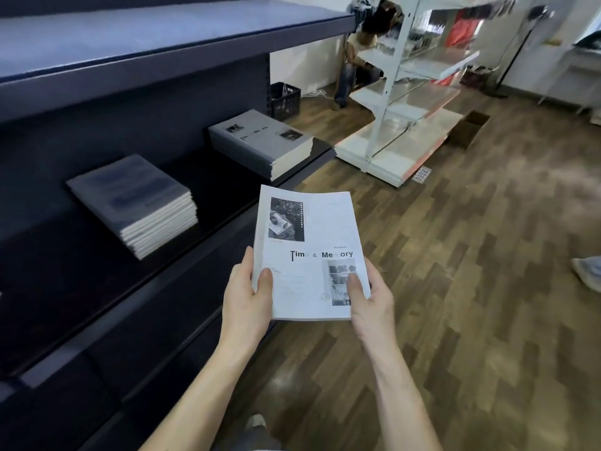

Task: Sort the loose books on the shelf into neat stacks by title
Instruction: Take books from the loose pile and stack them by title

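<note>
A thin white book titled "Time & Memory" (309, 242) is held flat in front of me, just off the front edge of the dark shelf (107, 304). My left hand (248, 294) grips its lower left corner with the thumb on the cover. My right hand (369, 297) grips the lower right corner the same way. On the shelf, a stack of the same grey-white title (263, 141) lies at the far right end. A stack of bluish-covered books (136, 203) lies further left on the same shelf.
An upper dark shelf (136, 43) overhangs the stacks. A white empty shelving unit (409, 102) stands on the wooden floor ahead, with a person crouched behind it (354, 60). A black crate (284, 100) and an open cardboard box (470, 128) sit on the floor.
</note>
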